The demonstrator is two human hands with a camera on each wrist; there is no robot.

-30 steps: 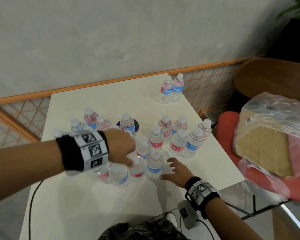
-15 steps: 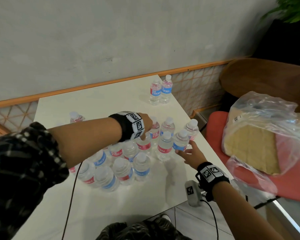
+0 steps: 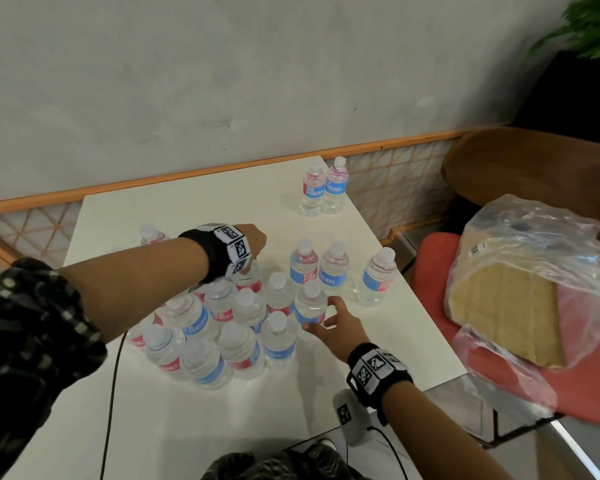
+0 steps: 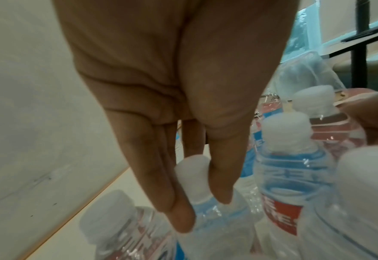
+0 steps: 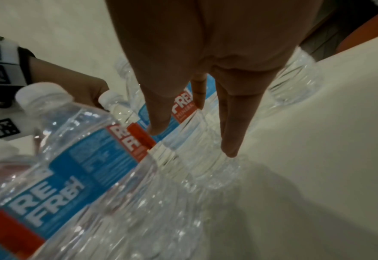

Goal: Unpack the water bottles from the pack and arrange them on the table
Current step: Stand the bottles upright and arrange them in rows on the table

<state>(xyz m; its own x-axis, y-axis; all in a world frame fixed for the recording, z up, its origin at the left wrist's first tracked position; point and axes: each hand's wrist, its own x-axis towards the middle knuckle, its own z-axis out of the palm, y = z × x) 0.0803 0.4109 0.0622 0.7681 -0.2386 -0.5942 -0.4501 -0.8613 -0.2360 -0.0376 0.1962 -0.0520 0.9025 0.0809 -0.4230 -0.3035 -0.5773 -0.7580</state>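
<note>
1. Fingers (image 4: pixel 179 207) of the left hand (image 3: pixel 253 240) point straight down, and thumb and forefinger pinch the white cap (image 4: pixel 192 177) of one bottle at the far side of the cluster.
2. Right hand (image 3: pixel 336 323) reaches in from the near right; its fingers are spread and fairly straight, tips against the side of a bottle (image 3: pixel 310 306) at the cluster's right edge. Whether they actually grip it is not clear from the wrist view, which is blurred.
3. Main cluster (image 3: pixel 222 327): about a dozen small clear bottles with white caps, standing upright and packed close together on the white table (image 3: pixel 194 427).
4. Labels are blue and red, printed "RE FRESH" in white; bodies are ribbed and transparent.
5. Three more bottles (image 3: pixel 336 271) stand just behind and right of the cluster, near the table's right edge.
6. Two bottles (image 3: pixel 323 190) stand touching each other at the far right corner, well apart from the rest.
7. One lone bottle (image 3: pixel 151 235) shows behind the left forearm.
8. Both wrists carry black bands with square printed markers.
9. Loose clear plastic wrap (image 3: pixel 534 271) with a cardboard sheet inside lies on a red chair (image 3: pixel 437 265) beside the table.
</note>
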